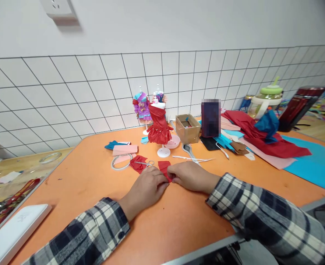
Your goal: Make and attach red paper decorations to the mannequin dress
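A small piece of red crinkled paper (164,166) lies between my hands on the orange table (76,195). My left hand (149,185) is closed, with thumb and fingertips pinching the paper's near edge. From the other side my right hand (191,177) pinches its right edge, partly hiding it. Just beyond, small scissors (148,163) rest on another red scrap (137,165). Behind them a mini dress form in a ruffled red dress (159,125) stands on a round white base (163,152). A roll of clear tape (122,162) lies to the left.
Two more dressed mini forms, one in a purple outfit (142,108), stand by the tiled wall. A cardboard box (188,130), a dark phone-like screen (211,119), and piled red paper (267,136) are to the right. A white power bank-like slab (18,228) lies front left.
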A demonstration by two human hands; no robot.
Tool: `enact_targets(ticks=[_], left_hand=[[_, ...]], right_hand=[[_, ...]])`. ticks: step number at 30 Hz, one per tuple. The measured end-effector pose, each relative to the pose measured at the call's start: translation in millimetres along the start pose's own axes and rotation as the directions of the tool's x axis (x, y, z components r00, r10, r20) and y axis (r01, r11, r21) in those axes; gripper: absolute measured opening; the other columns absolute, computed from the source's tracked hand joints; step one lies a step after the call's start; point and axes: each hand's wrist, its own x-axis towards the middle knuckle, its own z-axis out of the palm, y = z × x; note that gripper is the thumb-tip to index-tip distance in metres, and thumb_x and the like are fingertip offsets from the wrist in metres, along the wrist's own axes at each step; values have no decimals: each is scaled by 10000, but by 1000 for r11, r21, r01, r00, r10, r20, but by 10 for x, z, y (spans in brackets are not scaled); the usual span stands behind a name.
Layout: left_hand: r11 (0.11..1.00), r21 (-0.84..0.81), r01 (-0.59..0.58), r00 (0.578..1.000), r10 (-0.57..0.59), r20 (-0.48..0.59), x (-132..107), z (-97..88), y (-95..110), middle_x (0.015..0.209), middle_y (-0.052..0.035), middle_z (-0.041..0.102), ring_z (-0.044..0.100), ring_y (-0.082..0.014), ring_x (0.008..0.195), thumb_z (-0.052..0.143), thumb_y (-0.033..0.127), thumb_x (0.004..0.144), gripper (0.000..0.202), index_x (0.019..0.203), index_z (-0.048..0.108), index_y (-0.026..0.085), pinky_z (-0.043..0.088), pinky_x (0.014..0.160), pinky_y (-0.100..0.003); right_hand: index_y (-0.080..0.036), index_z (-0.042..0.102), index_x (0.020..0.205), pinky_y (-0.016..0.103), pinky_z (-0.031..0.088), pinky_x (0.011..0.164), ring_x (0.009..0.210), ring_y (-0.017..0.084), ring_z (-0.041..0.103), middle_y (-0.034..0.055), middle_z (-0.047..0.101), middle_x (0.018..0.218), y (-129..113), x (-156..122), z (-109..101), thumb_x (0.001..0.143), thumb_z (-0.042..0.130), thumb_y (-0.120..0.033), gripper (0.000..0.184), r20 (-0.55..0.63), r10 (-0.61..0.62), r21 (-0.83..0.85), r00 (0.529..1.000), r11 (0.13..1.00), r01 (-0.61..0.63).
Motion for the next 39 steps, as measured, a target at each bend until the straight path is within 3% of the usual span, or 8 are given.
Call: enact_targets(ticks=[4,13,21,26,33,39], left_hand=[[1000,6,5,1000,-5,-14,11,26,-11,864,-40,721,599,-204,856,556,235,924,172,904,726,211,432,809,-355],[998,14,66,998,-66,-5,17,61,-60,854,-42,727,620,-201,801,563,244,937,172,974,729,211,441,745,-329],[997,31,73,996,-71,-48,38,33,10,933,-80,697,591,-229,902,559,210,928,185,907,741,184,457,808,-355],[995,38,91,996,-92,9,36,7,15,866,-55,708,597,-218,831,541,223,943,190,962,728,197,443,766,-367],[976,199,84,996,-75,-52,25,-51,54,1075,-68,666,535,-284,1062,566,272,931,179,894,739,241,364,891,-484],[984,166,63,996,-72,46,28,-51,66,857,-69,685,552,-242,857,506,235,945,213,915,709,176,406,772,-399]], right_hand=[[-248,721,985,265,334,662,860,182,625,22,723,943,-13,-8,-4,893,569,-269,179,-10,-21,0,1000,1000,21],[-257,727,983,277,364,708,881,201,642,22,740,944,-19,42,90,862,598,-285,179,-36,185,72,982,981,-182],[-230,723,932,270,339,672,873,185,615,46,682,955,-99,25,42,898,552,-258,177,-17,155,-8,988,988,-155],[-230,695,951,282,336,664,879,196,617,38,690,934,-128,5,32,917,537,-277,169,-5,170,-58,985,984,-170],[-238,716,880,282,318,632,870,202,587,51,634,980,-110,-13,82,924,531,-323,209,-105,106,-130,989,984,-120],[-215,708,940,271,332,642,830,183,597,52,661,941,-117,-11,49,934,512,-288,209,-27,124,-107,992,986,-126]])
